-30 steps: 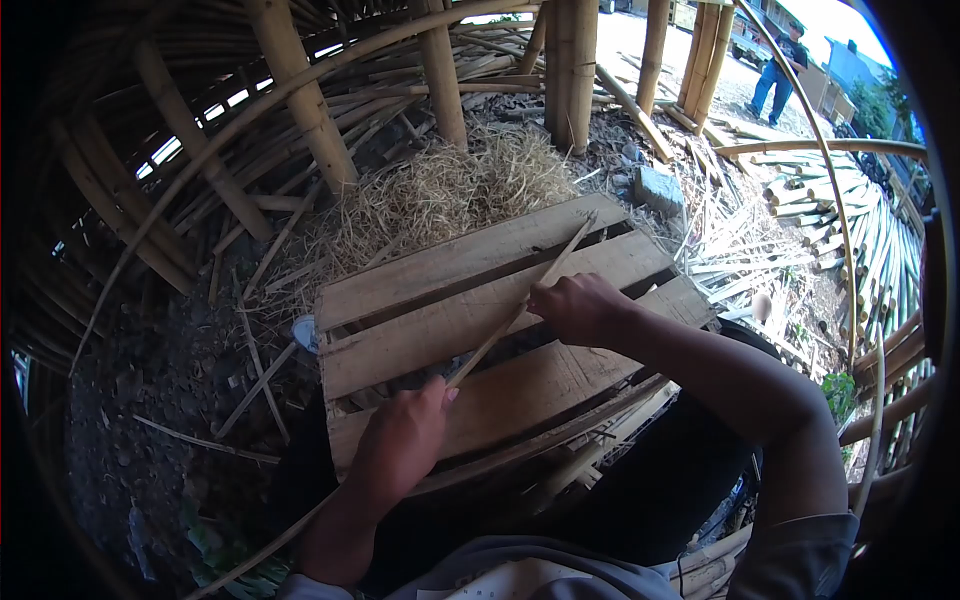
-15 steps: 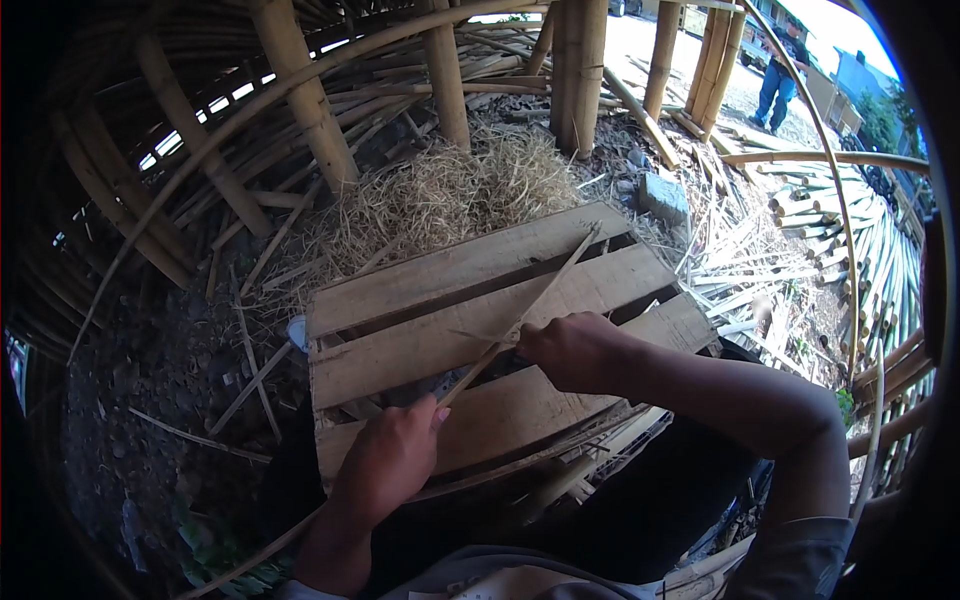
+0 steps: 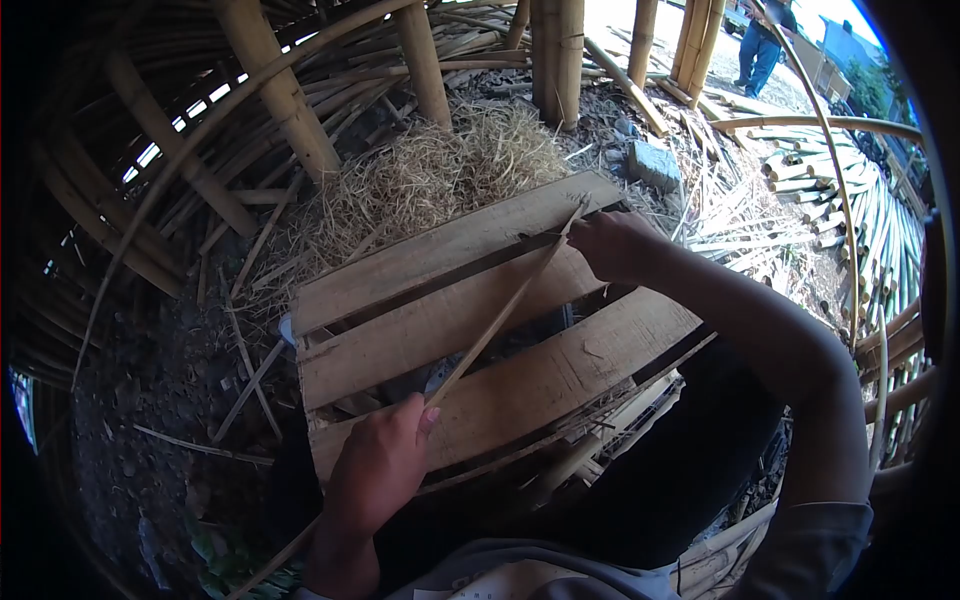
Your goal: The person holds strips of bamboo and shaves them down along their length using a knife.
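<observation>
A long thin bamboo strip (image 3: pixel 500 318) runs slantwise over a slatted wooden crate (image 3: pixel 440 296). Its lower part is wrapped in my left hand (image 3: pixel 385 455), closed near the crate's front left corner, and the strip's tail comes out below the wrist. My right hand (image 3: pixel 612 246) is closed beside the strip's far end, above the back right part of the crate. What the right fingers grip is too small to make out; no tool shows clearly.
Behind the crate lies a heap of pale shavings (image 3: pixel 440 165) among upright bamboo posts (image 3: pixel 425 65). A grey block (image 3: pixel 655 165) sits behind the crate's right corner. Stacked bamboo poles (image 3: pixel 880 240) lie at the right. A person (image 3: pixel 760 55) stands in the back right.
My right hand has moved away from my left hand, up along the strip to its far end. The left hand keeps its hold. The whole view has shifted slightly.
</observation>
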`<state>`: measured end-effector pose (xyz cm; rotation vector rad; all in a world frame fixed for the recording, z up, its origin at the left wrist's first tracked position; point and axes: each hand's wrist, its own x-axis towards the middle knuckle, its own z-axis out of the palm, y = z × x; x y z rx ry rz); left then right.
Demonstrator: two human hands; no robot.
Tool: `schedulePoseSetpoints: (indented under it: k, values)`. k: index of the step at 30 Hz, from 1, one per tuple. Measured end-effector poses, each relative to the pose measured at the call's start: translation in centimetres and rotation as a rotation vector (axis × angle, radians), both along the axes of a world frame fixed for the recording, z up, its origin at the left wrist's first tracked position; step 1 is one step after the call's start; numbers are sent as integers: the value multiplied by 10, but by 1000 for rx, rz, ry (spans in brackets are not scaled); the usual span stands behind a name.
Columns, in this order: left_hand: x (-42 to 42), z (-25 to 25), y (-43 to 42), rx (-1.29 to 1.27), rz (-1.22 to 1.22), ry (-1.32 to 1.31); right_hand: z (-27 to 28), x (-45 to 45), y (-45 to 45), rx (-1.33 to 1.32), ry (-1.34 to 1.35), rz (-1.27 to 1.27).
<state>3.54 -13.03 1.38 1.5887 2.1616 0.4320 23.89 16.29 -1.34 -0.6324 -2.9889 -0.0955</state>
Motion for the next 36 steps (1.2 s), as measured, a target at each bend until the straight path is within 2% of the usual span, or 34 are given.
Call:
schedulePoseSetpoints:
  k: [2,5,7,9,12,13,14,15,17,19,22,25,26,27,29,31,32,33,35,36]
  values:
    - [-1,0,0,6,6,13,-5,-2,-5,-93,5,12]
    - [-2,1,3,3,23,-49,9,-35,-84,-277,28,105]
    - [-1,2,0,-31,9,-18,1,-30,-63,-244,38,41]
    - [-2,0,-5,-12,6,-13,-11,-1,0,19,17,54]
    - [-2,2,-2,17,13,-26,-24,7,16,58,116,141]
    - [-2,4,-2,3,15,-39,4,-14,-28,-160,-53,-66]
    - [-1,4,-2,14,19,-44,-2,-24,-49,-156,35,118]
    - [-1,3,-2,11,18,-35,9,-30,-70,-272,-30,75]
    - [-2,2,-3,-8,7,-19,7,-23,-49,-256,32,46]
    - [-1,-2,-5,62,-6,-17,-16,9,31,-9,-55,-66]
    - [-3,-1,-1,26,14,-64,3,2,7,-60,-36,-162]
    - [-4,0,-1,17,1,-63,11,-19,-47,-183,-49,69]
    - [-3,0,-1,16,1,-60,13,-16,-42,-172,-108,69]
    - [0,-1,-2,21,4,-18,-1,-5,-15,-134,-25,33]
    - [2,-2,-6,21,7,19,-6,22,48,75,-67,-90]
    - [1,-1,-2,61,-4,-2,-5,15,36,139,-84,-35]
    - [-1,1,0,66,-1,-4,-2,6,16,38,-163,-150]
    - [-3,3,1,5,7,-52,-2,2,-5,-63,62,69]
    - [-3,4,2,-46,22,-99,11,-7,-34,-142,2,130]
    - [0,2,0,-20,18,-56,4,2,-14,-88,-64,153]
